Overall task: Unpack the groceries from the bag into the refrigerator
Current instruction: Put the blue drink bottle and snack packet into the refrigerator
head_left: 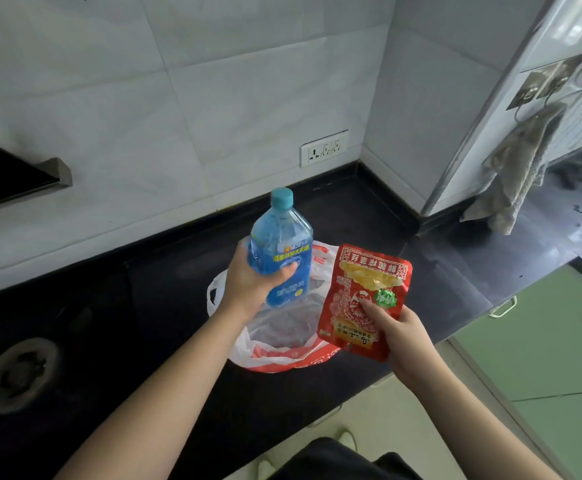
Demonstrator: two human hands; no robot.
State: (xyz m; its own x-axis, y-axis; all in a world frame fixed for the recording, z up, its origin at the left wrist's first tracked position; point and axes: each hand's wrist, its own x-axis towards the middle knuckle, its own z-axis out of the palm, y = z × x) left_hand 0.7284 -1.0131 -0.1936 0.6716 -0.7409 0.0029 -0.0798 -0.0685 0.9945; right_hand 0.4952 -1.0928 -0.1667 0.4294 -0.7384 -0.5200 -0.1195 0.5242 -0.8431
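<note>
At the frame's centre, the left hand (253,284) grips the stiff, probably heavy bottle (280,249) around its lower body. The right hand (398,329) pinches the light, soft packet (364,299) at its lower edge.

The bottle (280,247) is clear blue with a turquoise cap (282,197) and a blue label printed in yellow and white; the packet (364,299) is red with gold bands, a yellow picture and a green badge; the bag (275,344) is translucent white with red-orange print; the bench (165,306) is glossy black; the wall (185,91) is pale grey tile, faintly veined; the cloth (514,174) is dull grey; the cupboards (542,344) are light green.
</note>
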